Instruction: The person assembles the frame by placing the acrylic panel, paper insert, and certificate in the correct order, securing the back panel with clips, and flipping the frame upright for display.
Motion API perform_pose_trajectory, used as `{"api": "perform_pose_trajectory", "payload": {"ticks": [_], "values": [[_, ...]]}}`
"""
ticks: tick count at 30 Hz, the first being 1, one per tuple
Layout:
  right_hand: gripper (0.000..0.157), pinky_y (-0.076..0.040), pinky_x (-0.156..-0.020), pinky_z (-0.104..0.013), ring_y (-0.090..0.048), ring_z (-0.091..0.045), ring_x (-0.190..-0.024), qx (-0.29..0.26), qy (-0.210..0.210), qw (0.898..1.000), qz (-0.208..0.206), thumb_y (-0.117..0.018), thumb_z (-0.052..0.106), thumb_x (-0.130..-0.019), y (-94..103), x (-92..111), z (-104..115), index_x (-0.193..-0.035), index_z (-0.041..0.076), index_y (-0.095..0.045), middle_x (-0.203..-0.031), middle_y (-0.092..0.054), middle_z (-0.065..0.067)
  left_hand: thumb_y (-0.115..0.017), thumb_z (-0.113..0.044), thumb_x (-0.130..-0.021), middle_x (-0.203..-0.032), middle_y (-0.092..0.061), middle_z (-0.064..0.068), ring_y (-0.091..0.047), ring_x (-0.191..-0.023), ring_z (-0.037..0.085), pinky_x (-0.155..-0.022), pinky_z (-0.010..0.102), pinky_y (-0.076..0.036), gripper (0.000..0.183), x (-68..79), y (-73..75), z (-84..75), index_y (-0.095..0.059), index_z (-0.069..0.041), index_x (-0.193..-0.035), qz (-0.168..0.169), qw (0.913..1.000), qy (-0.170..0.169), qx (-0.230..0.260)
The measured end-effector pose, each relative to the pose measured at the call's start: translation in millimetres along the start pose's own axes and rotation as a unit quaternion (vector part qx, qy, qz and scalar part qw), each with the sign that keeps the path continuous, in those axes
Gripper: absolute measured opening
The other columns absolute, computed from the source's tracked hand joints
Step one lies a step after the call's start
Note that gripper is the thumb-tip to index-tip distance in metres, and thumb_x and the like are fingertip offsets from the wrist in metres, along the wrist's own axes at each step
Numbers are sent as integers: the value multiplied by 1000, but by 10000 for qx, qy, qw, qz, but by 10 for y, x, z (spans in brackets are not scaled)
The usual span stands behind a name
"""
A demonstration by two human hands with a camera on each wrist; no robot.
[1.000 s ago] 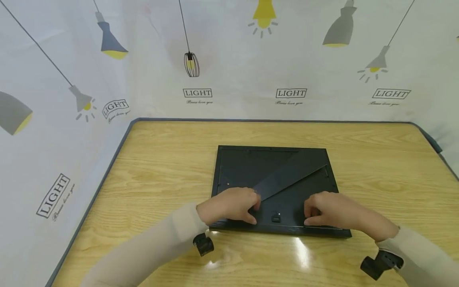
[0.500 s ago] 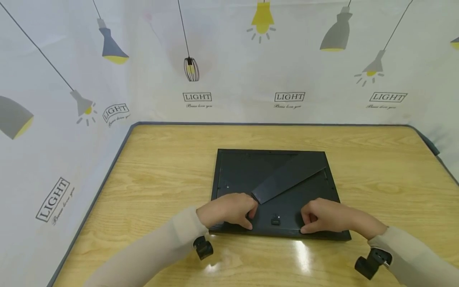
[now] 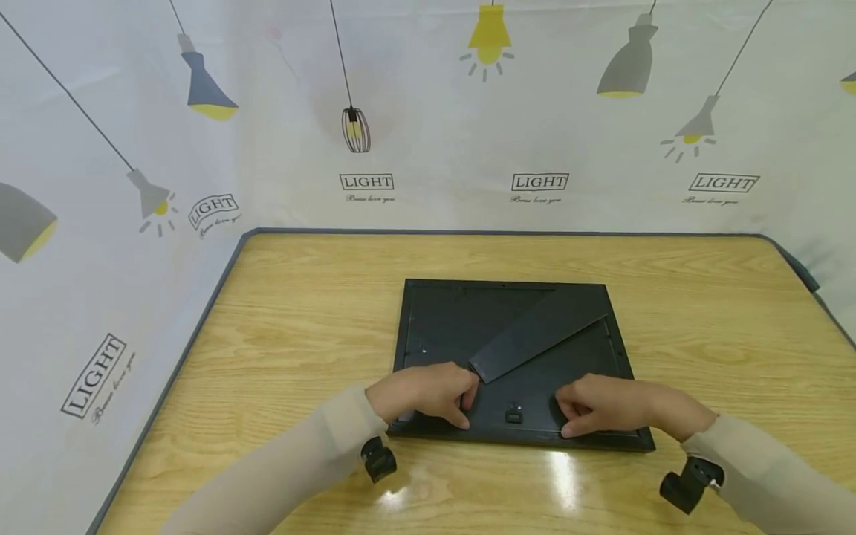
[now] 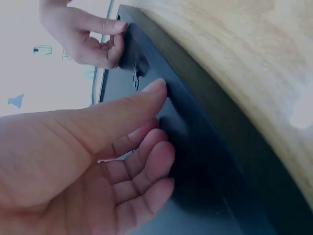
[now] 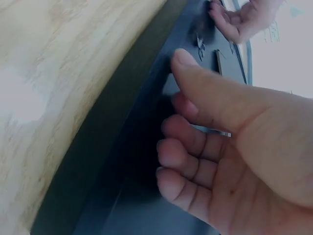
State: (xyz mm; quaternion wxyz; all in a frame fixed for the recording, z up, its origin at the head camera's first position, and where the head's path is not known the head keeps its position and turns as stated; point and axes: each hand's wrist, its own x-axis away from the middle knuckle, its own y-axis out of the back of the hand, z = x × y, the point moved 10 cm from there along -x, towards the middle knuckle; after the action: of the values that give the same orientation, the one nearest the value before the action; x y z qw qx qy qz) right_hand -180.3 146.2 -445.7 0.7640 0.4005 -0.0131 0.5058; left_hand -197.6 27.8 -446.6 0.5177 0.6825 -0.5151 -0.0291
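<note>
A black picture frame (image 3: 461, 316) lies back side up on the wooden table, its stand leg (image 3: 542, 338) folded diagonally across the back. A small black clip (image 3: 513, 414) sits near the frame's front edge, between the hands. My left hand (image 3: 435, 390) is at the front left of the back, beside the stand's free end; the left wrist view shows its thumb (image 4: 155, 88) at the inner edge, fingers loosely bent over the panel. My right hand (image 3: 605, 403) is at the front right in a similar pose, thumb (image 5: 186, 58) at the inner edge. Neither hand has anything between thumb and fingers.
The pale wooden table (image 3: 321, 319) has a dark blue edge strip (image 3: 428, 232). Behind and beside it hangs a white sheet (image 3: 441, 126) printed with lamps. A black wrist camera (image 3: 378, 459) sits below the left sleeve, another black camera (image 3: 691, 484) below the right.
Over the last second, my right hand slides slightly left along the frame's front edge. My left hand shifts slightly toward the front, uncovering the stand's free end. The head view also tilts slightly.
</note>
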Motion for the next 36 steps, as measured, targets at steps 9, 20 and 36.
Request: {"api": "perform_pose_trajectory", "payload": {"ticks": [9, 20, 36], "values": [[18, -31, -52, -20, -34, -3, -53, 429, -559, 9970, 306, -55, 26, -91, -98, -43, -46, -80, 16, -45, -63, -40, 8, -67, -24, -84, -74, -47, -5, -41, -65, 9, -58, 20, -34, 21, -57, -65, 15, -48, -14, -82, 673, 9976, 81, -136], [17, -31, -53, -18, -31, -1, -53, 593, 0, 9980, 219, -50, 24, -94, -103, -29, 18, -82, 17, -41, -64, -37, 10, -63, -21, -87, -71, -42, -3, -37, -63, 10, -58, 20, -30, 22, -81, -120, -24, -45, -12, -79, 1021, 9937, 54, -462], [20, -38, -50, -17, -37, 0, -47, 364, 222, 9991, 41, -58, 20, -89, -35, -84, 21, -76, 16, -44, -60, -41, 10, -79, -22, -71, -67, -52, -7, -50, -62, 8, -56, 20, -43, 23, -154, 26, 59, -58, -13, -67, 73, 9944, 904, -547]]}}
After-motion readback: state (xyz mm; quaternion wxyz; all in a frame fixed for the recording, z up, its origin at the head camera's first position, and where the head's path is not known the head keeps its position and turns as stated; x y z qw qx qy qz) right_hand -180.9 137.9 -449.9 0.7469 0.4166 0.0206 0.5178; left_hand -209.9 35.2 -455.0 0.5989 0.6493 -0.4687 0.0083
